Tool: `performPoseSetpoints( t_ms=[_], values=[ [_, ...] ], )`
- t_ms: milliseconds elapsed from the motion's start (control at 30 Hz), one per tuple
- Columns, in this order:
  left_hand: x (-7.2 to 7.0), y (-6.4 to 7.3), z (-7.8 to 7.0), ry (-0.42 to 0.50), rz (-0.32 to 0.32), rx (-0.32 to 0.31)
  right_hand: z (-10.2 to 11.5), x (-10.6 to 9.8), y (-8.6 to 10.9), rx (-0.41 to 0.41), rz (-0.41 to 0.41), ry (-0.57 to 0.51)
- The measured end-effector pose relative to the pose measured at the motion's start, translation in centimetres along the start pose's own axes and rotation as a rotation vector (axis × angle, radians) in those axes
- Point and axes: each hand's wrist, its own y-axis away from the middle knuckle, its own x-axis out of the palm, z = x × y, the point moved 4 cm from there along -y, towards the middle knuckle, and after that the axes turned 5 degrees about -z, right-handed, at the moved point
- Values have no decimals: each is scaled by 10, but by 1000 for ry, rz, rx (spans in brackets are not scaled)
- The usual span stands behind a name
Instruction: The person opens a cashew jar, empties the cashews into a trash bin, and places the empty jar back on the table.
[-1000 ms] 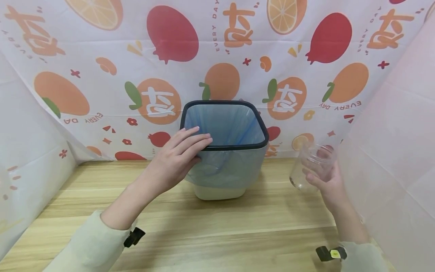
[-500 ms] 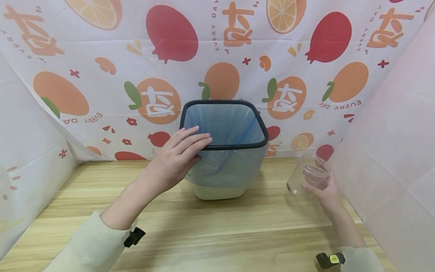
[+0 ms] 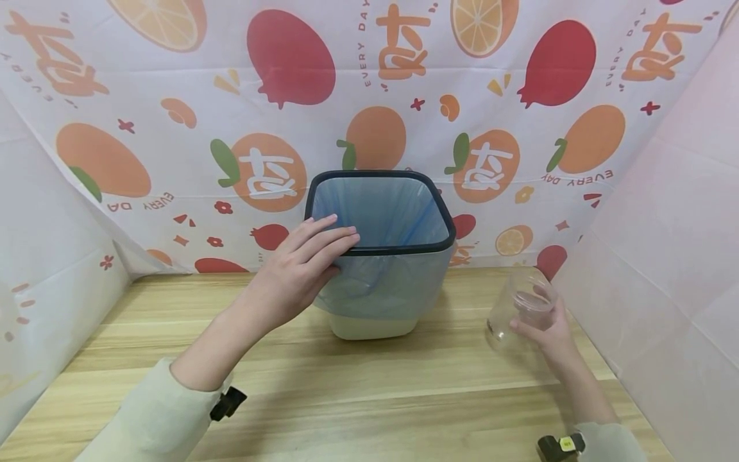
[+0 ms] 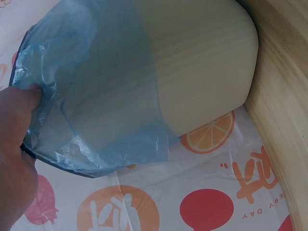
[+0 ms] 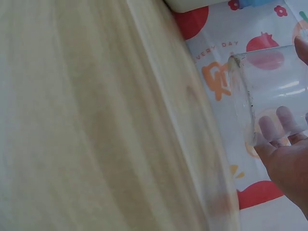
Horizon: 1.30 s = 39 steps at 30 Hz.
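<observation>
A pale trash bin [image 3: 374, 328] with a black rim [image 3: 398, 249] stands upright on the table, lined with a translucent blue bag [image 3: 381, 282] folded over its outside. My left hand [image 3: 300, 263] grips the rim at the near left corner, fingers over the edge inside and thumb on the bag outside, as the left wrist view confirms. Off to the bin's right, my right hand [image 3: 554, 330] holds a clear, see-through jar [image 3: 519, 308] round its side. The jar leans, and small dark specks show at its base in the right wrist view. Whether it touches the table I cannot tell.
The wood-grain table [image 3: 369, 398] carries the bin near its back edge. Behind it hangs a white cloth [image 3: 358, 83] printed with fruit. White side walls [image 3: 664, 256] close in the left and right, the right one near my right hand.
My right hand has moved a little left and down, towards the table, with the jar. The left hand and the bin keep their places.
</observation>
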Motion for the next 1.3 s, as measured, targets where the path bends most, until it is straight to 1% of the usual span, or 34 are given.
performPoseSetpoints(
  t_ms=[133,333,433,600,833,967,1033,1200,1300],
  values=[
    [0,-1,0,-1,-5,2,-6,-1,2,30,6,28],
    [-1,-1,0,-1,-9,4,-14,-1,2,39,26,57],
    [-1,0,1,-1,-6,2,-16,1,4,59,29,70],
    [0,0,0,4,-4,0,-18,-1,6,65,19,101],
    [2,-2,1,10,-4,6,-24,-5,7,60,2,91],
    [4,-3,0,14,-8,6,-26,-7,8,81,0,68],
    [4,-3,1,15,-7,8,-28,-7,8,95,2,31],
    [3,0,4,20,4,3,-29,-2,8,123,14,-24],
    [1,3,7,38,3,-8,-28,2,6,142,31,-3]
  ],
)
